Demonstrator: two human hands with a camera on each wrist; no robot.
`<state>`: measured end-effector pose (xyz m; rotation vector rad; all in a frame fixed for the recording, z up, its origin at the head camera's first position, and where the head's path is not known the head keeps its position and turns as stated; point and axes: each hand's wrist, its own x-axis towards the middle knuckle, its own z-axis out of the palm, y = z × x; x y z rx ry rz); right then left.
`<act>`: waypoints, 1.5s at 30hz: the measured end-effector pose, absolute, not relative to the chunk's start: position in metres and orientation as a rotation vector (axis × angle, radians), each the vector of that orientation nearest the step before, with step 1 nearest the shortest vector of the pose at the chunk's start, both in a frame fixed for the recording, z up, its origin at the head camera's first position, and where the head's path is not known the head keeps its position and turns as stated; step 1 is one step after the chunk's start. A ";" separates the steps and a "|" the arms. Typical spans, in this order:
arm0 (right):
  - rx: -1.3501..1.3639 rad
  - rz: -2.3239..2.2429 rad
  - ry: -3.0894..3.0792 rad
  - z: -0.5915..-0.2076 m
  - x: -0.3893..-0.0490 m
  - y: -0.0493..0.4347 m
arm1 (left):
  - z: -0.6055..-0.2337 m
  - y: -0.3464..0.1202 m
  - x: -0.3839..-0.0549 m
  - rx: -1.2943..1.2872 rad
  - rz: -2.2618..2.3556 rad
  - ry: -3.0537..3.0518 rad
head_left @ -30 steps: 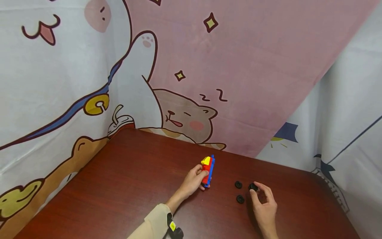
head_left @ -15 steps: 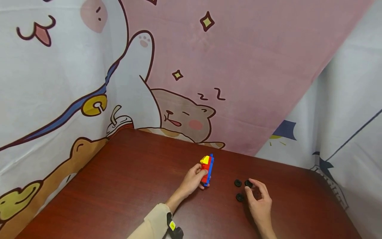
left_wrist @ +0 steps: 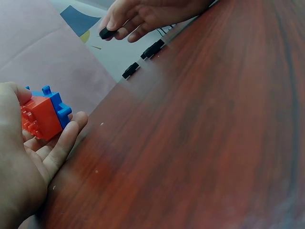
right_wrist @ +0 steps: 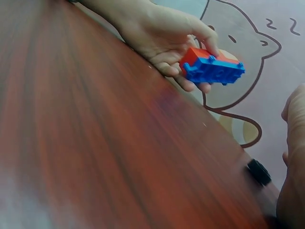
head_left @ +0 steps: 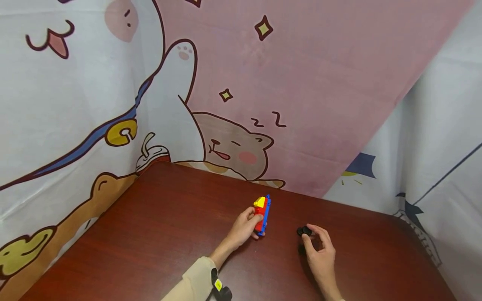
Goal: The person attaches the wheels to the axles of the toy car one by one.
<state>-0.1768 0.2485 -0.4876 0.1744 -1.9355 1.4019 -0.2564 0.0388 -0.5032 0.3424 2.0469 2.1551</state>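
Observation:
My left hand (head_left: pixel 242 228) holds a toy car body (head_left: pixel 262 214) made of red, yellow and blue plastic, raised off the table. Its blue underside (right_wrist: pixel 215 71) faces the right wrist camera, with small pegs along the sides and no wheels on it. Thumb and fingers of my right hand (head_left: pixel 321 255) pinch a black toy wheel (left_wrist: pixel 107 33) above the tabletop. Below and beside that hand, other black wheels lie on the table, one of them (left_wrist: pixel 131 70) standing apart in the left wrist view. My right hand partly covers the wheels in the head view.
A dark red-brown wooden table (head_left: pixel 150 234) spreads under both hands. Behind it hangs a cloth (head_left: pixel 320 83) printed with cartoon animals, and it meets the table's back edge. A black wrist strap with a camera (head_left: pixel 220 288) sits on the left sleeve.
My right hand has moved left with the pinched wheel, over the wheels on the table, which it now partly hides. My left hand and the toy car body have stayed nearly still.

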 end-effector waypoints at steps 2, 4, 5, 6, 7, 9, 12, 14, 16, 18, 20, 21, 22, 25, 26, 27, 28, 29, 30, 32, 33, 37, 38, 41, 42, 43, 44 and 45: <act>0.196 1.417 -1.932 -0.489 -0.178 0.246 | -0.503 0.039 -0.256 0.341 2.152 2.047; 0.222 1.421 -1.923 -0.490 -0.180 0.243 | -0.503 0.040 -0.256 0.342 2.149 2.049; 0.233 1.425 -1.916 -0.490 -0.180 0.242 | -0.502 0.040 -0.256 0.341 2.146 2.052; 0.244 1.438 -1.904 -0.491 -0.180 0.242 | -0.502 0.040 -0.256 0.343 2.143 2.055; 0.251 1.430 -1.898 -0.491 -0.181 0.241 | -0.502 0.041 -0.256 0.345 2.141 2.056; 0.260 1.418 -1.889 -0.491 -0.181 0.240 | -0.502 0.041 -0.256 0.353 2.144 2.056; 0.261 1.419 -1.888 -0.491 -0.181 0.239 | -0.502 0.040 -0.256 0.358 2.149 2.055; 0.256 1.421 -1.895 -0.490 -0.181 0.239 | -0.502 0.040 -0.256 0.363 2.158 2.050; 0.240 1.421 -1.906 -0.489 -0.181 0.238 | -0.498 0.039 -0.255 0.363 2.156 2.057; 0.226 1.427 -1.912 -0.489 -0.181 0.238 | -0.499 0.038 -0.255 0.365 2.159 2.055; 0.212 1.429 -1.917 -0.488 -0.181 0.237 | -0.499 0.037 -0.256 0.362 2.158 2.057; 0.208 1.431 -1.918 -0.488 -0.181 0.236 | -0.499 0.037 -0.255 0.357 2.156 2.058; 0.205 1.435 -1.921 -0.488 -0.181 0.235 | -0.499 0.037 -0.255 0.356 2.156 2.057; 0.211 1.444 -1.938 -0.487 -0.183 0.229 | -0.501 0.037 -0.257 0.345 2.160 2.054; 0.215 1.453 -1.942 -0.487 -0.183 0.227 | -0.501 0.037 -0.256 0.343 2.161 2.054; 0.218 1.451 -1.952 -0.487 -0.183 0.224 | -0.501 0.037 -0.256 0.340 2.159 2.054; 0.219 1.449 -1.963 -0.487 -0.184 0.222 | -0.501 0.037 -0.255 0.341 2.158 2.054; 0.222 1.446 -1.971 -0.487 -0.184 0.219 | -0.500 0.037 -0.255 0.338 2.153 2.056; 0.225 1.443 -1.975 -0.487 -0.184 0.217 | -0.501 0.038 -0.255 0.338 2.150 2.057; 0.221 1.438 -1.974 -0.488 -0.184 0.215 | -0.502 0.039 -0.254 0.338 2.144 2.058; 0.221 1.432 -1.973 -0.489 -0.184 0.214 | -0.502 0.039 -0.254 0.338 2.142 2.058; 0.228 1.433 -1.953 -0.489 -0.185 0.214 | -0.503 0.040 -0.255 0.343 2.138 2.064; 0.233 1.435 -1.950 -0.489 -0.185 0.214 | -0.503 0.040 -0.256 0.347 2.139 2.065; 0.253 1.439 -1.941 -0.489 -0.186 0.214 | -0.504 0.041 -0.257 0.356 2.148 2.062; 0.261 1.439 -1.938 -0.489 -0.186 0.214 | -0.504 0.040 -0.257 0.356 2.149 2.060; 0.270 1.436 -1.934 -0.489 -0.186 0.214 | -0.504 0.040 -0.257 0.354 2.150 2.059; 0.280 1.439 -1.930 -0.489 -0.187 0.214 | -0.503 0.040 -0.257 0.351 2.151 2.058; 0.289 1.439 -1.925 -0.489 -0.187 0.213 | -0.503 0.039 -0.257 0.345 2.148 2.060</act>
